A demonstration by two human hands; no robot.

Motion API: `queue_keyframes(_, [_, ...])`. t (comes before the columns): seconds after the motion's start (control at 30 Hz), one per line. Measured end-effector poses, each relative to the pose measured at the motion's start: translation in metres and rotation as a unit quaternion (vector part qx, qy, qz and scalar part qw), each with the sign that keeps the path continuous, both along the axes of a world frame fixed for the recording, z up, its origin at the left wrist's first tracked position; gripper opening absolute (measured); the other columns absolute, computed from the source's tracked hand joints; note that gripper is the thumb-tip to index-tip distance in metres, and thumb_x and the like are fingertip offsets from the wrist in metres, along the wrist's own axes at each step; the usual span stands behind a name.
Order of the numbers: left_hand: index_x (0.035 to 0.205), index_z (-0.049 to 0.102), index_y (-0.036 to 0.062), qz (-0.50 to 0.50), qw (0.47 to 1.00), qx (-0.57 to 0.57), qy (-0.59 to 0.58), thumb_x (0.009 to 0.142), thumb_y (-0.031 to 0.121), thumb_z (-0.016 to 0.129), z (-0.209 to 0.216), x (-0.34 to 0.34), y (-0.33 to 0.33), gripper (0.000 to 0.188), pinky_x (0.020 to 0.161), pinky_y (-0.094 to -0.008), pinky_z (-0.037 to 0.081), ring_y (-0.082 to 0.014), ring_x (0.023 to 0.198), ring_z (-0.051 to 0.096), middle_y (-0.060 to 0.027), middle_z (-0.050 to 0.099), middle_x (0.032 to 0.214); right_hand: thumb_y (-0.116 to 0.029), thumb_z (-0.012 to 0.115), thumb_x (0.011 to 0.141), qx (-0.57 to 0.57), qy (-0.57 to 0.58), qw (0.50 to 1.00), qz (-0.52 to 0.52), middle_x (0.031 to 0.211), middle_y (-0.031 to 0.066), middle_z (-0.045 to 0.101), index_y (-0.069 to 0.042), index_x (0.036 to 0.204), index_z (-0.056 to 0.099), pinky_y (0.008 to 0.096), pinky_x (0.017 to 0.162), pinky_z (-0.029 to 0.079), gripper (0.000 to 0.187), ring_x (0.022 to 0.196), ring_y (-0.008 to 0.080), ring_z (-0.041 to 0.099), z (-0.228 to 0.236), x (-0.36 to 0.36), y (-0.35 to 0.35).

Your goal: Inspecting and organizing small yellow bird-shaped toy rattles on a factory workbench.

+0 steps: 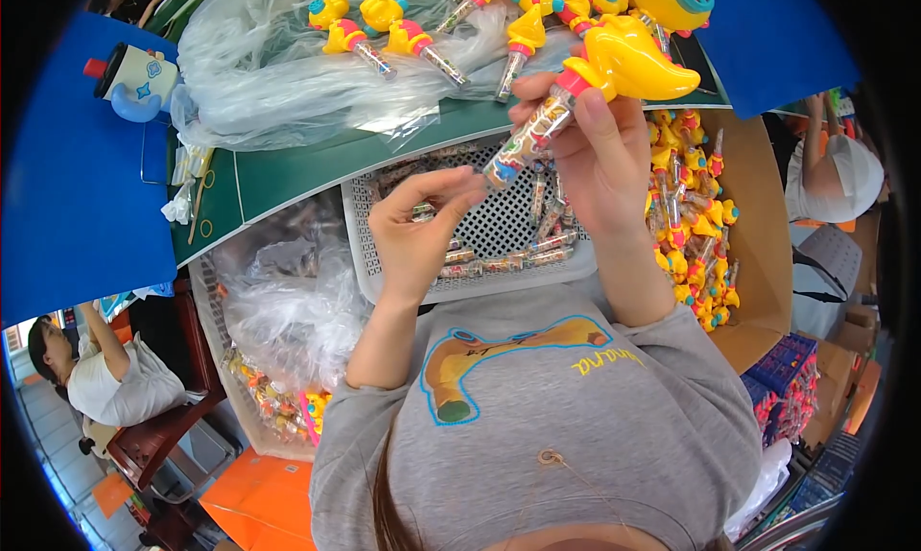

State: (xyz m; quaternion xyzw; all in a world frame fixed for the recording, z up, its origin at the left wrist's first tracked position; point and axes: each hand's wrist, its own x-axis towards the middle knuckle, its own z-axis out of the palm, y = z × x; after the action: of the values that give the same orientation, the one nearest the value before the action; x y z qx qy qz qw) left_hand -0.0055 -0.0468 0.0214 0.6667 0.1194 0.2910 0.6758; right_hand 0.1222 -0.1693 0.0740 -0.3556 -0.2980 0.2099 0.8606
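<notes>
My right hand (614,158) is closed around a toy-topped tube (537,134) in front of me, tilted with its top to the upper right. The tube is clear with a colourful printed wrap, and its red collar carries a glossy yellow duck-like top (628,57). At the tube's lower end, the fingers of my left hand (417,225) are pinched together on its tip. Below both hands sits a white mesh basket (523,273) with several printed tubes (504,263) lying in it. My hands hide part of the basket.
Several finished-looking yellow-topped tubes (408,38) lie on plastic sheeting (259,62) on the green table (288,167). A cardboard box (753,234) on the right holds many more. Plastic bags (297,302) fill a container at left. A toy cup (144,81) stands on a blue surface. Other people sit nearby.
</notes>
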Motion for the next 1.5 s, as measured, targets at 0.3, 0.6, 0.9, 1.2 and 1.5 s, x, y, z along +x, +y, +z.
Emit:
queue_keyframes(0.3, [0.097, 0.067, -0.0032, 0.001, 0.999, -0.028, -0.018, 0.077, -0.006, 0.069, -0.0034, -0.0015, -0.0022, 0.02, 0.073, -0.0233, 0.051, -0.0112, 0.078, 0.065, -0.0086, 0.069, 0.085, -0.015, 0.056, 0.093, -0.061, -0.01, 0.998, -0.031, 0.099, 0.019, 0.065, -0.002, 0.116, 0.046, 0.0336, 0.077, 0.054, 0.028, 0.087, 0.0223, 0.065, -0.0058, -0.0018, 0.008])
queue_keyframes(0.6, [0.1, 0.062, -0.0052, -0.02, 0.999, -0.037, 0.014, 0.077, -0.007, 0.069, -0.003, -0.0018, -0.002, 0.024, 0.075, -0.0251, 0.054, -0.0151, 0.083, 0.066, -0.0139, 0.068, 0.09, -0.017, 0.055, 0.094, 0.0, 0.017, 1.0, 0.002, 0.098, 0.0182, 0.065, -0.003, 0.116, 0.046, 0.0341, 0.078, 0.054, 0.027, 0.087, 0.0229, 0.066, 0.0015, 0.0039, -0.0003])
queue_keyframes(0.9, [0.098, 0.062, -0.0053, -0.022, 0.999, 0.003, 0.034, 0.077, -0.007, 0.07, -0.0061, -0.0043, -0.0021, 0.022, 0.074, -0.0247, 0.053, -0.014, 0.081, 0.066, -0.0123, 0.068, 0.089, -0.015, 0.055, 0.094, -0.052, 0.055, 0.997, 0.019, 0.097, 0.0165, 0.065, -0.004, 0.117, 0.047, 0.0337, 0.077, 0.054, 0.027, 0.087, 0.0211, 0.066, -0.0077, 0.0043, 0.0069])
queue_keyframes(1.2, [0.099, 0.063, -0.0044, -0.019, 0.999, -0.036, 0.035, 0.076, -0.005, 0.072, -0.002, -0.0029, -0.0037, 0.025, 0.073, -0.0239, 0.053, -0.0131, 0.08, 0.065, -0.0116, 0.068, 0.089, -0.016, 0.055, 0.094, -0.053, 0.054, 0.996, 0.039, 0.097, 0.0153, 0.065, -0.004, 0.116, 0.047, 0.0331, 0.077, 0.053, 0.027, 0.086, 0.0206, 0.065, -0.0051, 0.0046, 0.0049])
queue_keyframes(1.5, [0.098, 0.063, -0.0047, -0.021, 0.999, -0.02, 0.031, 0.076, -0.007, 0.07, -0.0049, -0.0031, -0.0024, 0.023, 0.077, -0.0268, 0.054, -0.0161, 0.084, 0.066, -0.014, 0.068, 0.091, -0.018, 0.056, 0.093, -0.058, 0.073, 0.995, 0.025, 0.096, 0.0164, 0.065, -0.005, 0.115, 0.048, 0.0337, 0.076, 0.054, 0.026, 0.085, 0.0213, 0.066, -0.0052, 0.0054, 0.007])
